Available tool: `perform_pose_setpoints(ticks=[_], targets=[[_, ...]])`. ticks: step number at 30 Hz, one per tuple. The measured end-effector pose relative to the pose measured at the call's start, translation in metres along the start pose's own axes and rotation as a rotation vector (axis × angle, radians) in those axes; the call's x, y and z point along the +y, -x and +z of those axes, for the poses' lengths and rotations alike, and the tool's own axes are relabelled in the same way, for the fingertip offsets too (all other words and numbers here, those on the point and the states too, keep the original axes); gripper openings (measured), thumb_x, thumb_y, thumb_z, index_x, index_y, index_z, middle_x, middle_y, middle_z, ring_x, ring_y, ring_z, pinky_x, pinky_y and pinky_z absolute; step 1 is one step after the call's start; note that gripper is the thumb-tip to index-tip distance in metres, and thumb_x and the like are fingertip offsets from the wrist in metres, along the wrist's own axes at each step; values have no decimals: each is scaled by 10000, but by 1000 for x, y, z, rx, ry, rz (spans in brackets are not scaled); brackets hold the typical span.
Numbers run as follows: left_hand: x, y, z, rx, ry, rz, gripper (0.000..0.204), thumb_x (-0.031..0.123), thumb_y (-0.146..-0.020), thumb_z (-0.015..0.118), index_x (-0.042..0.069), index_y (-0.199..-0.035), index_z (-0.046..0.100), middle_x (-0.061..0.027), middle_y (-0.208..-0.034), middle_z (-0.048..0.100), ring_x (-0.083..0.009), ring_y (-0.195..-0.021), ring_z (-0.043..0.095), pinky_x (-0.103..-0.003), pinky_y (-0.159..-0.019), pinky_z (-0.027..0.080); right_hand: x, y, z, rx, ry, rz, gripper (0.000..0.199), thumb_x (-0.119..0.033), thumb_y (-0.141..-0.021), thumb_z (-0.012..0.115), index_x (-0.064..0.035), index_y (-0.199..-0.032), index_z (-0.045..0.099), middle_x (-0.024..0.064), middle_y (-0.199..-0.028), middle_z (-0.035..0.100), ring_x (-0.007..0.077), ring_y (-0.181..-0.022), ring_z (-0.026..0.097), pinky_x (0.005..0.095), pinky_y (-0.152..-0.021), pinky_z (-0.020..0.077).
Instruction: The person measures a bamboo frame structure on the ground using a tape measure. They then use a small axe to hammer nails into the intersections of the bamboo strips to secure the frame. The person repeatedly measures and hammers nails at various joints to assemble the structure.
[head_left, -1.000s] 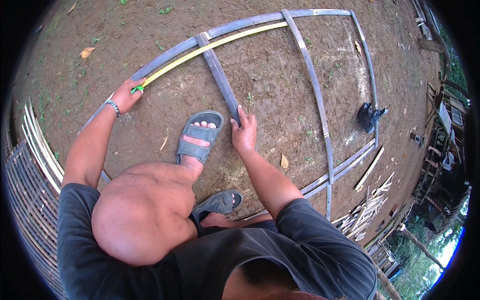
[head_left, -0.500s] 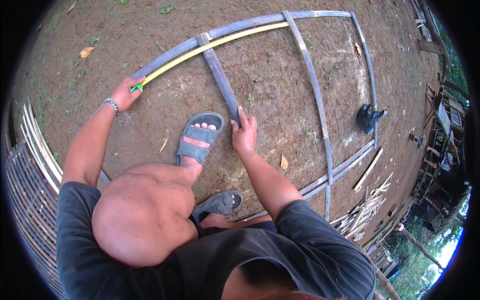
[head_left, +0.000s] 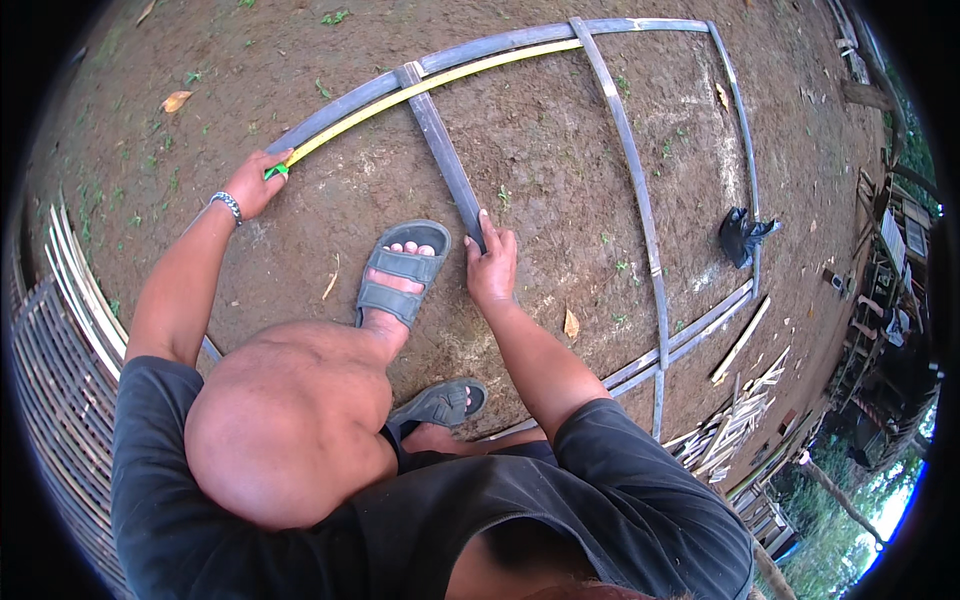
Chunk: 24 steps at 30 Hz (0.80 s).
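Note:
My left hand [head_left: 257, 184] is closed around a green tape measure [head_left: 277, 171] at the near left end of the frame's long far slat [head_left: 350, 100]. The yellow blade [head_left: 440, 79] runs out along that slat, over one cross slat, as far as the second cross slat [head_left: 622, 130]. My right hand [head_left: 492, 264] grips a grey wooden cross slat [head_left: 447, 150] close to its near end, thumb and fingers on either side. The slat's far end lies on the long slat, under the tape blade. Part of the slat is hidden by my right hand.
My sandalled foot [head_left: 402, 275] stands between my arms. A black plastic bag [head_left: 741, 238] lies at the frame's right side slat [head_left: 742, 130]. Split wood pieces [head_left: 735, 425] are piled at lower right. A slatted panel [head_left: 62, 430] and pale strips [head_left: 82, 285] lie at left.
Both hands keep their holds, and the tape stays stretched along the long slat. The view has shifted very slightly; nothing else visibly moves.

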<state>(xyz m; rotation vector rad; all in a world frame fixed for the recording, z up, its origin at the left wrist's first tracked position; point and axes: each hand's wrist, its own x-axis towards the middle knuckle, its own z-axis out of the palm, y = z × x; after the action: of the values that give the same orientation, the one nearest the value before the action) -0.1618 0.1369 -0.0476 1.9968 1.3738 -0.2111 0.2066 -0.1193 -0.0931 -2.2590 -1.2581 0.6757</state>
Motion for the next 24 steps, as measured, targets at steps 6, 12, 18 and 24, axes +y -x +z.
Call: perform_pose_setpoints(ticks=[6, 12, 18, 24], targets=[[-4, 1, 2, 9, 2, -4, 483, 187, -937, 637, 129, -1414, 584, -198, -1104, 592, -348, -1058, 597, -388, -995, 461, 1, 0, -1, -13, 7, -25, 558, -114, -859, 767, -167, -1390, 606, 127, -1033, 560, 311, -979, 585, 413, -906, 494], [-6, 0, 4, 19, 2, -2, 489, 190, -934, 640, 147, -1417, 584, -198, -1099, 587, -351, -1053, 601, -394, -996, 465, -2, 0, -3, -26, 24, -17, 536, -137, -869, 760, -165, -1384, 610, 123, -1030, 558, 310, -988, 582, 416, -915, 490], [-1, 1, 2, -3, 0, -13, 492, 156, -936, 636, 115, -1423, 573, -188, -1134, 575, -329, -1072, 588, -371, -1016, 450, -2, 0, -3, -27, 18, 1, 517, -128, -864, 748, -177, -1363, 625, 103, -1022, 555, 305, -1012, 571, 423, -939, 481], [-8, -1, 4, 3, 5, -7, 508, 179, -931, 641, 160, -1433, 569, -198, -1125, 581, -348, -1075, 590, -390, -1007, 460, -1, -1, -2, -37, 11, -2, 515, -129, -865, 744, -175, -1364, 624, 110, -1035, 557, 309, -1012, 568, 424, -941, 480]])
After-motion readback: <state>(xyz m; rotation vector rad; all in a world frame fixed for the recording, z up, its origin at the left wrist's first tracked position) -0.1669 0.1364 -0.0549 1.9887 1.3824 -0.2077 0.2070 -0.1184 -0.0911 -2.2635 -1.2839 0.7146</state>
